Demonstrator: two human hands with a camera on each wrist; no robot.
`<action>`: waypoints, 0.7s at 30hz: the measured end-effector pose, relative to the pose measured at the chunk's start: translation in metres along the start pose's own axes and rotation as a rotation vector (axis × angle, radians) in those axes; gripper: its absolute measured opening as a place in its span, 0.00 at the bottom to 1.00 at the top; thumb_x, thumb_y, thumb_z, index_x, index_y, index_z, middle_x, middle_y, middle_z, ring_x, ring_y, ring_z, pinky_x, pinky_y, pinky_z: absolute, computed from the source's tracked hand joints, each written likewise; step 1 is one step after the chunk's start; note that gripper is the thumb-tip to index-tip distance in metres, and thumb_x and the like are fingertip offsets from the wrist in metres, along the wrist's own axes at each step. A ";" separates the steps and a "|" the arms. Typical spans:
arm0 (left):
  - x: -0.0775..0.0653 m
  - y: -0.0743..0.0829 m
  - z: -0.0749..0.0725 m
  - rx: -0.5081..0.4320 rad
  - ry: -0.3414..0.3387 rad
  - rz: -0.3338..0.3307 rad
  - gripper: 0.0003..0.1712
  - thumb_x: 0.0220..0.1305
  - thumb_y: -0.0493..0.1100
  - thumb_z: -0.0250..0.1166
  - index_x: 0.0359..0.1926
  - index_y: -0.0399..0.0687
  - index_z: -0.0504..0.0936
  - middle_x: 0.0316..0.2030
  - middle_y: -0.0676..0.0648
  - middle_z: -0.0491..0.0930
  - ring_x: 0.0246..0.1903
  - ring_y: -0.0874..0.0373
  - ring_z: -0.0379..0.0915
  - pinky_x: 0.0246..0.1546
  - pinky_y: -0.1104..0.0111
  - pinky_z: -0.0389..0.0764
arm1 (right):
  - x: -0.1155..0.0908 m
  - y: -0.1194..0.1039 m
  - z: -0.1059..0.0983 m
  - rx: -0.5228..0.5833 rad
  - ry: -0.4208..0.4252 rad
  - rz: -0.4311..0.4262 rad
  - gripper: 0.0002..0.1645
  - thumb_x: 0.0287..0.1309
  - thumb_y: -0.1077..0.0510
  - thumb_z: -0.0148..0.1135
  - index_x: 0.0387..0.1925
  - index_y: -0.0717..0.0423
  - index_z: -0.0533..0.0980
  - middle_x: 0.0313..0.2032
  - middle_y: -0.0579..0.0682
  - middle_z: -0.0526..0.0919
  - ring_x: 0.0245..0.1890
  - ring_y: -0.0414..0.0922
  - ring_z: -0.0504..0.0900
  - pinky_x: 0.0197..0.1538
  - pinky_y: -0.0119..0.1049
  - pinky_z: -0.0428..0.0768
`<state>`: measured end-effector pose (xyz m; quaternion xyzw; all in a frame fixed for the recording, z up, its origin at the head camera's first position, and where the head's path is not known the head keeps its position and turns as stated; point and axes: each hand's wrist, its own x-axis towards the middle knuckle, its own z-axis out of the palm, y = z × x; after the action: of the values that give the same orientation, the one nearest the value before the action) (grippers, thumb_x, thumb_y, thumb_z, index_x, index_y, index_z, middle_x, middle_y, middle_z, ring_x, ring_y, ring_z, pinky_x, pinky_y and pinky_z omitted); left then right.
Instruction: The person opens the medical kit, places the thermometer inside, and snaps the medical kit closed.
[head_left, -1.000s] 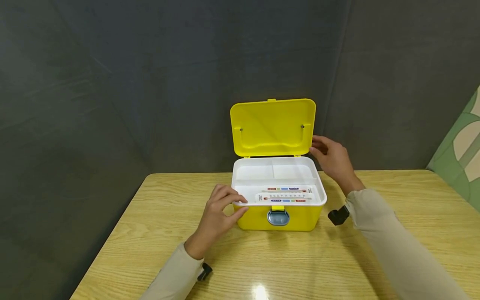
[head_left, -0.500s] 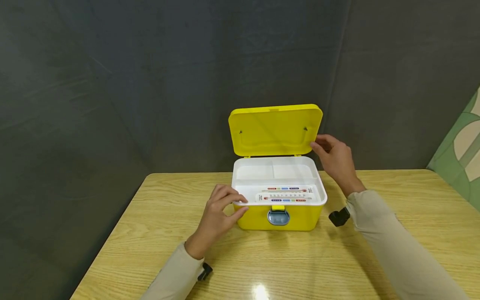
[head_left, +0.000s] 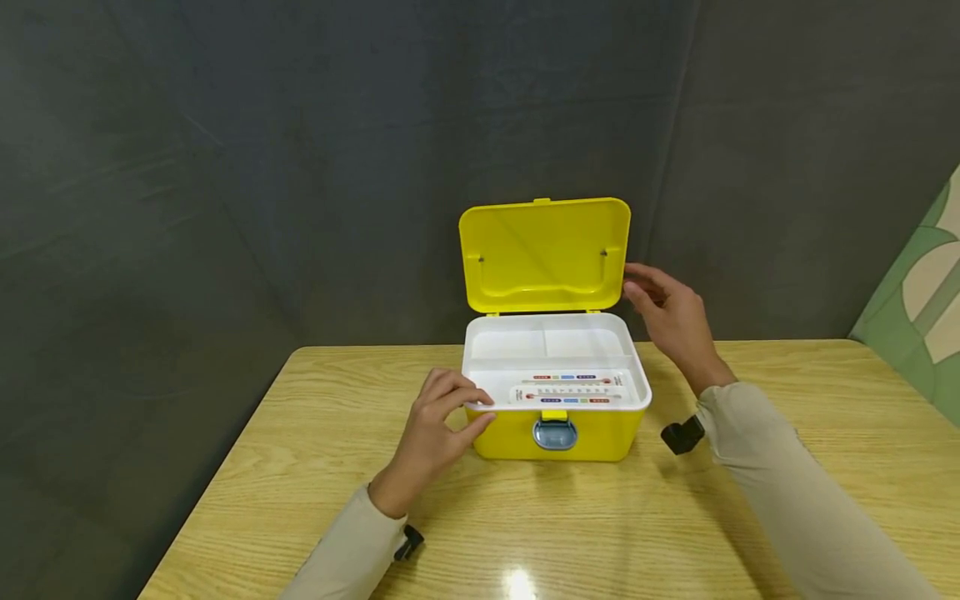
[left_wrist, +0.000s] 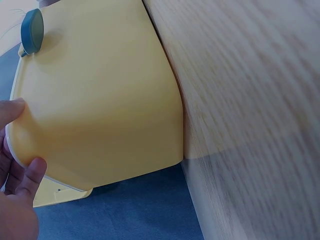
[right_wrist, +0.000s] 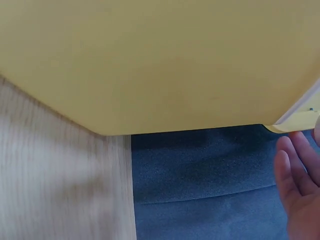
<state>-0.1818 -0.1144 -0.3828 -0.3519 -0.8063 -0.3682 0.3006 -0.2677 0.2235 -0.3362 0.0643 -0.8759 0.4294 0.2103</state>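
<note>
A yellow storage box (head_left: pixel 600 437) stands on the table with its lid (head_left: pixel 543 254) raised at the back. In its white tray (head_left: pixel 506 340), two flat white thermometers (head_left: pixel 573 393) with red bulbs and coloured labels lie in the front compartment. My left hand (head_left: pixel 441 421) pinches the box's front left rim, fingers inside and thumb on the outer wall. The left wrist view shows this grip at the box's edge (left_wrist: pixel 90 115). My right hand (head_left: pixel 673 325) is at the lid's lower right edge, fingertips reaching behind it; its fingers look loosely extended in the right wrist view.
A blue-grey latch (head_left: pixel 555 434) hangs on the box's front. The wooden table (head_left: pixel 315 433) ends just behind the box, where a dark curtain (head_left: pixel 337 183) hangs. A green and beige patterned panel (head_left: pixel 926 283) is at the far right.
Half a second ago the lid leaned forward with my right hand at its edge; now it has tipped back again. The right thumb has come off the lid. My left hand keeps its grip.
</note>
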 end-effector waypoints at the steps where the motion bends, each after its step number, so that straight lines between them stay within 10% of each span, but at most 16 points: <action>1: 0.000 0.000 0.000 0.001 0.000 0.001 0.09 0.52 0.36 0.77 0.34 0.49 0.86 0.34 0.52 0.78 0.42 0.57 0.69 0.43 0.67 0.76 | 0.000 0.001 0.000 0.003 -0.003 -0.002 0.29 0.71 0.41 0.49 0.69 0.43 0.69 0.55 0.55 0.83 0.50 0.52 0.82 0.48 0.25 0.76; 5: 0.000 0.000 0.000 0.001 0.002 0.005 0.09 0.52 0.36 0.77 0.34 0.48 0.86 0.34 0.52 0.78 0.42 0.57 0.70 0.44 0.67 0.76 | 0.000 0.001 0.001 0.013 0.007 -0.006 0.28 0.71 0.41 0.50 0.68 0.45 0.70 0.54 0.55 0.83 0.49 0.51 0.81 0.46 0.22 0.73; 14: 0.000 -0.001 0.001 -0.009 0.004 0.003 0.09 0.52 0.36 0.77 0.34 0.48 0.86 0.34 0.52 0.78 0.42 0.57 0.69 0.43 0.67 0.76 | 0.000 -0.004 -0.001 0.044 0.058 -0.003 0.28 0.70 0.39 0.52 0.62 0.51 0.73 0.58 0.54 0.80 0.56 0.50 0.77 0.60 0.49 0.75; 21: 0.001 -0.001 0.002 -0.004 -0.002 0.003 0.09 0.52 0.36 0.77 0.34 0.49 0.86 0.34 0.52 0.78 0.42 0.58 0.69 0.43 0.67 0.76 | 0.001 -0.004 -0.001 0.035 0.074 0.006 0.28 0.71 0.38 0.48 0.57 0.53 0.73 0.52 0.54 0.82 0.45 0.38 0.76 0.51 0.30 0.74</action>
<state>-0.1838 -0.1133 -0.3837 -0.3541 -0.8052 -0.3692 0.2998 -0.2671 0.2219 -0.3319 0.0495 -0.8601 0.4475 0.2400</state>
